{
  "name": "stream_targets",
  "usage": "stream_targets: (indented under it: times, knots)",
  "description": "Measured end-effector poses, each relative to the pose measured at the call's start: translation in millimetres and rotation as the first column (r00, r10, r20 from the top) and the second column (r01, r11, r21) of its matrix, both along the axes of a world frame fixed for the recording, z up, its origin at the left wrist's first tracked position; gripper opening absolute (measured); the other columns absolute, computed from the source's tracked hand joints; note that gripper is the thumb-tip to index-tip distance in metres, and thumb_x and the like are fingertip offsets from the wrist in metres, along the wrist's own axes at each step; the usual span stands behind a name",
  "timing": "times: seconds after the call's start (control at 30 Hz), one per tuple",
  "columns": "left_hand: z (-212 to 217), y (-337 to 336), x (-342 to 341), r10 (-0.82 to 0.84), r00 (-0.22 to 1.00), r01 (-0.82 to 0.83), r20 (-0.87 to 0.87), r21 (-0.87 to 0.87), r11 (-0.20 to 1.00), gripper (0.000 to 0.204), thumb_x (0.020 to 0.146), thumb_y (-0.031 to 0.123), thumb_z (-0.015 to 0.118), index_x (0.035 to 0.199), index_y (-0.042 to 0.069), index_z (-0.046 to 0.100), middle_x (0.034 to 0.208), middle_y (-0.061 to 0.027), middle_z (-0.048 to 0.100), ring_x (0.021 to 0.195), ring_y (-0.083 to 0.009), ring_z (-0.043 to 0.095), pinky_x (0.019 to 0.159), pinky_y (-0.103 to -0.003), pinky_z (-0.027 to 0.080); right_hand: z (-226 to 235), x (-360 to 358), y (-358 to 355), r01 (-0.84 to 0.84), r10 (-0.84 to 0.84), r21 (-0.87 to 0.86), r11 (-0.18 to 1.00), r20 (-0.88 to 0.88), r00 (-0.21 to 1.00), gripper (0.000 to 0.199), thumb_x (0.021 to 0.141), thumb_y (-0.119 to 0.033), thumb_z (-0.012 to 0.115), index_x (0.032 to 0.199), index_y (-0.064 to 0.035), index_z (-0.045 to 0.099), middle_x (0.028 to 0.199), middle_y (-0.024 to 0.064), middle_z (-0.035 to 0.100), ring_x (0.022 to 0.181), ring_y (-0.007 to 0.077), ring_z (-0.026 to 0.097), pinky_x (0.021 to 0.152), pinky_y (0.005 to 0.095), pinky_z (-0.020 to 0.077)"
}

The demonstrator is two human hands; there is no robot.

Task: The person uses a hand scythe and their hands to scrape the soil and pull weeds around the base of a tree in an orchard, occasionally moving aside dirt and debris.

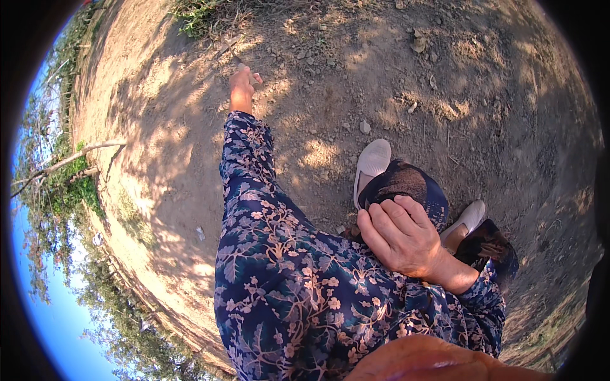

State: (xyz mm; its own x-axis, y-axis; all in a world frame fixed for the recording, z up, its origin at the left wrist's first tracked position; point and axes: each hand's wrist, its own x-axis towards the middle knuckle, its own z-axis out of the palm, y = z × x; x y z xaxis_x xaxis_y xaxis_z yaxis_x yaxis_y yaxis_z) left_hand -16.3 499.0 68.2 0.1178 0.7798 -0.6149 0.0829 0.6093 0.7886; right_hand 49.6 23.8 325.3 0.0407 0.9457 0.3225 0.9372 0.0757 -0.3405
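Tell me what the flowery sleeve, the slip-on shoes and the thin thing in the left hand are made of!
Flowery sleeve: probably soft, matte cloth; it folds and shows a printed-looking pattern.
Slip-on shoes: perhaps matte knit, since fine ribs cross the toe, though moulded rubber could look similar.
Thin thing in the left hand: dark, maybe metal or wood; too small to tell.

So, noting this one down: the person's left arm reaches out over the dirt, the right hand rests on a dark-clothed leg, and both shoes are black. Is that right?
Not quite: the shoes are pale, not black, as the head view shows. The left arm does reach over the dirt, and the right hand rests on a dark-clothed leg.
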Motion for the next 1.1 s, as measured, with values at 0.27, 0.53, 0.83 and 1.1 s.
stream_targets:
  times: [0.27,0.53,0.83,1.1]
  knots:
    - [-13,-213,-69,-0.151,0.983,0.151,0.103,0.004,0.988,0.014,0.095,0.019,0.046,0.100,0.007,0.041,0.060,-0.0051,0.049,0.043,-0.0135,0.047,0.035,-0.029,0.040,4,-3,11,-0.015,0.015,-0.017,1.000,0.020,1.000,0.027,0.074,-0.013,0.058,0.098,-0.0010,0.060,0.090,0.0081,0.058,0.085,0.0200,0.058,0.082,0.0350,0.0461]
    - [11,-289,-124,-0.183,0.982,0.186,0.056,-0.045,0.982,0.012,0.094,0.019,0.048,0.091,0.009,0.042,0.060,-0.0032,0.048,0.040,-0.0101,0.045,0.032,-0.025,0.038,6,-6,14,-0.039,0.039,0.003,0.999,-0.001,0.999,0.027,0.073,-0.012,0.059,0.097,-0.0002,0.060,0.088,0.0084,0.059,0.084,0.0209,0.058,0.081,0.0353,0.0460]
    - [6,-12,-63,0.099,0.994,-0.085,-0.044,0.238,0.968,0.015,0.089,0.011,0.052,0.091,0.000,0.043,0.062,-0.0077,0.044,0.041,-0.0187,0.046,0.033,-0.033,0.038,14,-7,19,-0.046,0.046,-0.026,0.999,0.014,0.999,0.025,0.075,-0.012,0.059,0.097,-0.0016,0.061,0.089,0.0080,0.060,0.084,0.0200,0.059,0.082,0.0345,0.0465]
    - [0,60,-38,0.099,0.995,-0.100,0.013,0.095,0.990,0.024,0.091,0.016,0.056,0.097,-0.001,0.041,0.072,-0.0143,0.047,0.049,-0.0227,0.049,0.039,-0.037,0.040,15,-4,29,-0.049,0.048,-0.072,0.996,-0.012,0.999,0.019,0.078,-0.012,0.059,0.094,-0.0032,0.063,0.085,0.0068,0.061,0.081,0.0191,0.059,0.078,0.0329,0.0473]
